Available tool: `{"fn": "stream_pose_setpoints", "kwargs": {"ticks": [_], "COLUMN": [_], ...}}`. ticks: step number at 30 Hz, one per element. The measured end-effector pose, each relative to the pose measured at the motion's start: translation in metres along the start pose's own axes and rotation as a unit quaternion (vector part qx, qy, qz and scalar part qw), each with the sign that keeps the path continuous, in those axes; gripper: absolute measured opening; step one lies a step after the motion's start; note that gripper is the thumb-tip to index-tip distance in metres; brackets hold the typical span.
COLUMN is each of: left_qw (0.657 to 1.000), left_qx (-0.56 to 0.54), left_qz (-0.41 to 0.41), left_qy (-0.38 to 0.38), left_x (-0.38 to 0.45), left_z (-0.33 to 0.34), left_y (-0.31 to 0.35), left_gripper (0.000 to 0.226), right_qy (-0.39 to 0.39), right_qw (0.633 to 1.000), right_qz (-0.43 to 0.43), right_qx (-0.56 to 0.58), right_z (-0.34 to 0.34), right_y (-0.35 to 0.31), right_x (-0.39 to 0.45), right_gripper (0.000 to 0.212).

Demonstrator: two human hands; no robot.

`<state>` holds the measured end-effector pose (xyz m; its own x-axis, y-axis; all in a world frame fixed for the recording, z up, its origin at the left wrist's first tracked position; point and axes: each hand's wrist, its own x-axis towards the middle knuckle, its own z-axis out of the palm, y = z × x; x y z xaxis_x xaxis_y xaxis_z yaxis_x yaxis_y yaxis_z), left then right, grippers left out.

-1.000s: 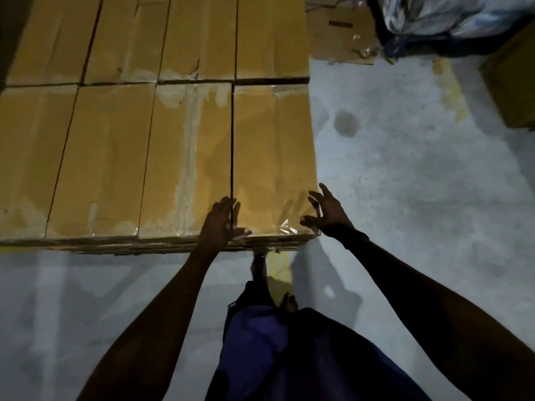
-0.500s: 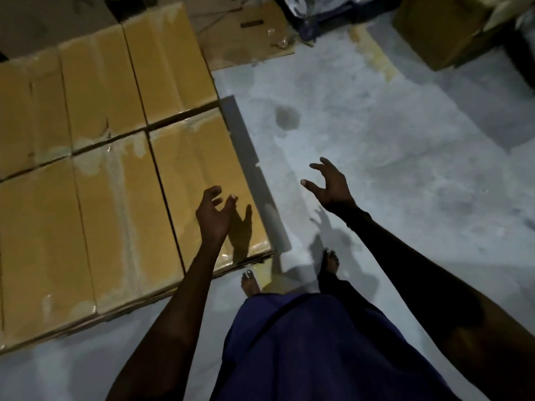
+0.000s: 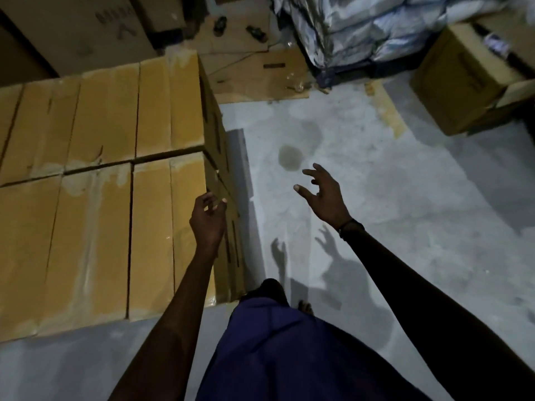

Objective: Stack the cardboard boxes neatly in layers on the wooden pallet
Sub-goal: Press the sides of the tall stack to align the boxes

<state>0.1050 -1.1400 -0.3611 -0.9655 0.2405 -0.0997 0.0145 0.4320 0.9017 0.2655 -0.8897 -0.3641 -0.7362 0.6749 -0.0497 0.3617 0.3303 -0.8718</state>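
A layer of cardboard boxes (image 3: 95,180) is seen at the left, packed edge to edge in two rows, tops level and sealed with clear tape. Four box tops can be counted in the far row and three in the near row before the frame cuts them off. The pallet under them is hidden. Dark slot marks are printed on the side of the nearest box, but no words can be read there. Behind the stack, a darker carton (image 3: 86,27) bears faint printing, of which only a large "V"-like mark can be made out.

The left hand (image 3: 208,219) is held over the right edge of the nearest box, fingers loosely curled, nothing gripped. Whether it touches the cardboard cannot be told. A blue garment and one bare foot (image 3: 305,308) are seen below, on the grey concrete floor (image 3: 376,198).

The right hand (image 3: 324,195) is raised over the floor, well apart from the boxes, fingers spread and bent, nothing held. A dark band is worn at its wrist.

Farther back, flattened cardboard (image 3: 260,76) lies on the floor with two dark sandals (image 3: 220,24) on it. Wrapped sacks (image 3: 376,27) are piled beside it. At the far right stands one open carton (image 3: 460,82); its side print is unreadable.
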Motion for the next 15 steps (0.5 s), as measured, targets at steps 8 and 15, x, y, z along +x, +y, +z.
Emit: {"fn": "stream_pose_setpoints", "kwargs": {"ticks": [8,15], "left_qw": [0.997,0.989], "left_qx": [-0.036,-0.106], "left_qz": [-0.019,-0.044], "left_qy": [0.067,0.092], "left_x": [0.098,0.248], "left_z": [0.053,0.114], "left_y": [0.023,0.081], "left_gripper": [0.033,0.030], "right_qy": [-0.062,-0.101], "right_qw": [0.997,0.991], "right_qz": [-0.052,-0.080], "right_qx": [0.000,-0.021], "right_z": [0.014,0.019], "right_y": [-0.017,-0.048], "right_x": [0.147,0.321], "right_gripper": [0.048,0.049]}}
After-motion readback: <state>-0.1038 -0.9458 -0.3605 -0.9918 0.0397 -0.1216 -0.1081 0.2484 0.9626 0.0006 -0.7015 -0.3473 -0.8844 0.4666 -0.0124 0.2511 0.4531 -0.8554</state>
